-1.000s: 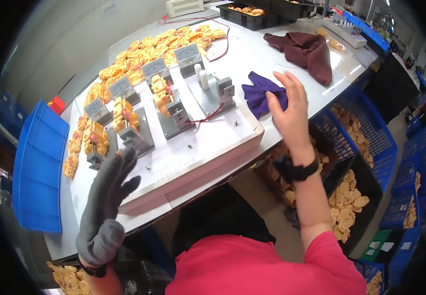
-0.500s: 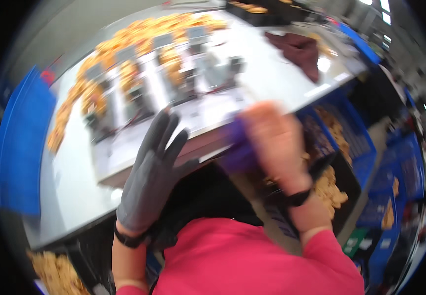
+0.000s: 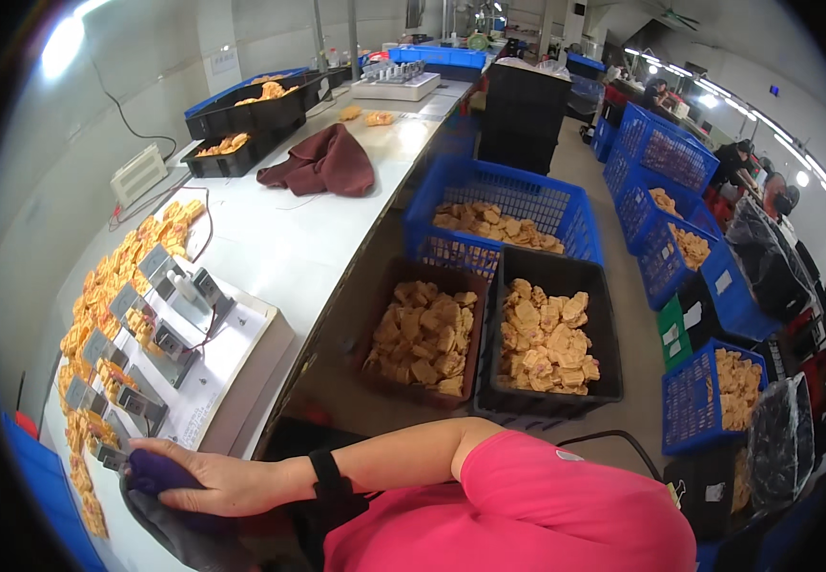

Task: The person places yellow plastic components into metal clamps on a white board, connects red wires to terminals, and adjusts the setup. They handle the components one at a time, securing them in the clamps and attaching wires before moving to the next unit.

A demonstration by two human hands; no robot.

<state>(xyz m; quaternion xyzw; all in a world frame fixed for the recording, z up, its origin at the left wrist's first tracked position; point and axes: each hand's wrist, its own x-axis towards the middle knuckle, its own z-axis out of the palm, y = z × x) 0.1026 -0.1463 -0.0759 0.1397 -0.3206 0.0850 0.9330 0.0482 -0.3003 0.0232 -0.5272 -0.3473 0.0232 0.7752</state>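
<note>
My right hand point(image 3: 211, 482) reaches across my body to the lower left and is closed on a purple glove point(image 3: 154, 471). Right beneath it lies my left hand point(image 3: 176, 536) in a grey glove, mostly hidden by the right hand; I cannot tell how its fingers are set. Both hands are at the near edge of the white workbench point(image 3: 289, 257), next to a white fixture board point(image 3: 227, 357) carrying several grey metal clamps. A black band sits on my right wrist.
Orange-tan parts point(image 3: 98, 315) lie heaped along the bench's left side. A maroon cloth point(image 3: 322, 162) and black trays point(image 3: 241, 114) sit farther back. Beside the bench, on the floor, stand a brown crate point(image 3: 389, 286), a black crate point(image 3: 609, 329) and blue baskets point(image 3: 527, 191) of parts. People work at far right.
The view has swung to the right. My right hand picked the purple glove off the bench and brought it down onto my grey-gloved left hand, which dropped to the lower left.
</note>
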